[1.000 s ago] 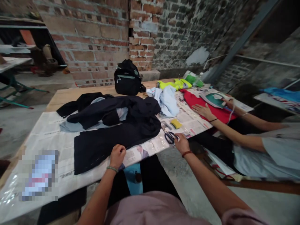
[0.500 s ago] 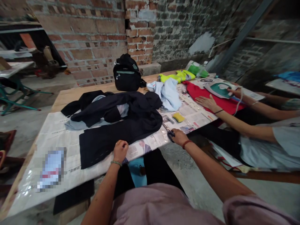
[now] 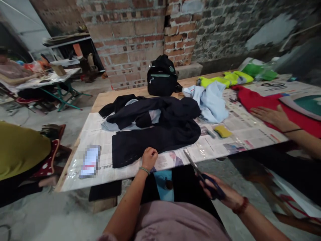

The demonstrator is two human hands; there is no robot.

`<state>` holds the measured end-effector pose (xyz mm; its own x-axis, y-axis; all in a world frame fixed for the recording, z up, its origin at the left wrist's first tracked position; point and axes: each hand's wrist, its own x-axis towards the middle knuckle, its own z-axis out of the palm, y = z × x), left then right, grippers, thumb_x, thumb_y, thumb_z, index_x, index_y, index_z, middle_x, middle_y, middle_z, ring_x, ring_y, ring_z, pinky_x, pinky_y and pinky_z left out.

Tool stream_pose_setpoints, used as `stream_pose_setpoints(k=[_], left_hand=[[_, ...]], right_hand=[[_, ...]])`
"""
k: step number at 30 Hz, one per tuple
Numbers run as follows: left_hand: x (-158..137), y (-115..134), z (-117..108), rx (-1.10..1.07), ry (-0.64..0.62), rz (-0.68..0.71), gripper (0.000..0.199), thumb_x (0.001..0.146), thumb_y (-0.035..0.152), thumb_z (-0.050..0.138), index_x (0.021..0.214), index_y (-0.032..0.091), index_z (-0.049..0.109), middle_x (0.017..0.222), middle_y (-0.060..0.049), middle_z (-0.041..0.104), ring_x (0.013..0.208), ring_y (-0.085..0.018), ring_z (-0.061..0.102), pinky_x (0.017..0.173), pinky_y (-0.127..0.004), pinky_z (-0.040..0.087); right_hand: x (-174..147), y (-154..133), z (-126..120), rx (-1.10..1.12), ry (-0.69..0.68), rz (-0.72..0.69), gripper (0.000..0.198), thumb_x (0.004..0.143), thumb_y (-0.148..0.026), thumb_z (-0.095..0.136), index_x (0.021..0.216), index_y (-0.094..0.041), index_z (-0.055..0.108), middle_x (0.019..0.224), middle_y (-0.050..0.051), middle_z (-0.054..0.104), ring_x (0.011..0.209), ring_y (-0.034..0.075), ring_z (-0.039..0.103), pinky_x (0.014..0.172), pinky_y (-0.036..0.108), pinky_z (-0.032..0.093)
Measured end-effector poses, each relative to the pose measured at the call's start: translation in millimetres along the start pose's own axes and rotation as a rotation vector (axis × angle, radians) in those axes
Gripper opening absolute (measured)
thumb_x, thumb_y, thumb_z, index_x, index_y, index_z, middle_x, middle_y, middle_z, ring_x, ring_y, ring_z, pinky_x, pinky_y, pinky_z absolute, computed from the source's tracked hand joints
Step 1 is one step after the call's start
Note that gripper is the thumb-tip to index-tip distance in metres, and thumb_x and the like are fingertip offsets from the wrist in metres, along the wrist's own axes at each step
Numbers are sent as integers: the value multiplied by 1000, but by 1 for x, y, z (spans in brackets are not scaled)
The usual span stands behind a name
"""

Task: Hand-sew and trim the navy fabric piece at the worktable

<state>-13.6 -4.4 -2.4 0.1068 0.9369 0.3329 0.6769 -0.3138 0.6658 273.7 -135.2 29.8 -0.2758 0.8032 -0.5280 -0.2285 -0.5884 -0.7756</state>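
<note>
My right hand [image 3: 229, 194] is closed round the dark handles of a pair of scissors [image 3: 195, 166], held off the table's front edge. The blades point up and left, over the newspaper. My left hand [image 3: 149, 158] rests with curled fingers at the lower edge of the dark trousers [image 3: 155, 135]; whether anything small is pinched in it cannot be made out. Light stitch marks run along the trouser leg's hem. Beyond the trousers lies a crumpled light blue garment [image 3: 213, 102]. A yellow sponge-like block [image 3: 222, 131] sits right of them on the newspaper.
Newspaper under clear plastic covers the table [image 3: 102, 97]. A phone [image 3: 90, 161] lies at left, a black backpack [image 3: 162, 78] at the back. At right, another person's hand [image 3: 273, 117] presses a red garment [image 3: 253, 98] near an iron [image 3: 307, 104]. Someone sits at left.
My right hand has drawn the scissors back from the trousers toward my body, and their blades now show. My left hand stays at the hem. The view has turned left.
</note>
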Motion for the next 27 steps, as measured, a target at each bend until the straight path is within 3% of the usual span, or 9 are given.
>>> stream_pose_setpoints(k=[4, 8, 27], left_hand=[[-1, 1, -1, -28, 0, -4, 16, 69, 6, 47, 61, 17, 56, 67, 0, 55, 69, -12, 50, 68, -24, 38], [-1, 0, 0, -58, 15, -5, 15, 69, 6, 48, 60, 16, 56, 66, 0, 54, 68, -12, 49, 68, -23, 38], [0, -3, 3, -34, 6, 0, 16, 69, 6, 47, 61, 17, 56, 67, 0, 54, 69, -12, 49, 69, -24, 38]], right_hand=[[14, 4, 42, 15, -150, 33, 55, 63, -49, 70, 104, -18, 51, 70, -2, 52, 47, 5, 48, 41, 17, 39], [30, 5, 63, 5, -249, 27, 55, 66, -52, 67, 104, -17, 49, 70, -2, 51, 46, 5, 48, 40, 17, 39], [49, 7, 72, -3, -300, 42, 50, 69, -53, 63, 98, -15, 48, 66, -3, 52, 44, 7, 49, 39, 19, 41]])
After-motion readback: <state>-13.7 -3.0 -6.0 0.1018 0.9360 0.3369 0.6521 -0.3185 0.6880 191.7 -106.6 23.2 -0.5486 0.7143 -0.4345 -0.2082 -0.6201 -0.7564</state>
